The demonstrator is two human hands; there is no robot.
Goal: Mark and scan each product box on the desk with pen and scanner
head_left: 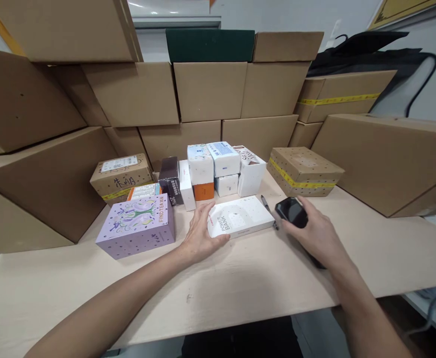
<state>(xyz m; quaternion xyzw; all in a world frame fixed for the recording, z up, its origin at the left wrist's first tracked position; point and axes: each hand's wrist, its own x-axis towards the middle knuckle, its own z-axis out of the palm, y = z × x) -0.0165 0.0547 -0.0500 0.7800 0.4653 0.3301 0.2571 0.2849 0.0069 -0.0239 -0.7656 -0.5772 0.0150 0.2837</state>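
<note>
A flat white box printed "POWER BANK" (242, 216) lies on the table. My left hand (203, 231) is closed around its left end, thumb along the front edge and fingers behind. To the right, my right hand (317, 231) grips a small black object with a glossy top (291, 211) between thumb and fingers; its exact kind is unclear. Below that hand, a dark, flat, long thing (309, 253) shows in part, mostly covered. A dark pen (266, 203) lies by the right end of the white box, partly hidden.
Small boxes and wrapped tissue packs (223, 158) stand behind the white box. A purple tea box (139, 223) sits at left. A brown carton with yellow tape (303, 171) is at right. Large cardboard boxes (210, 92) wall off the back and sides of the table (218, 298).
</note>
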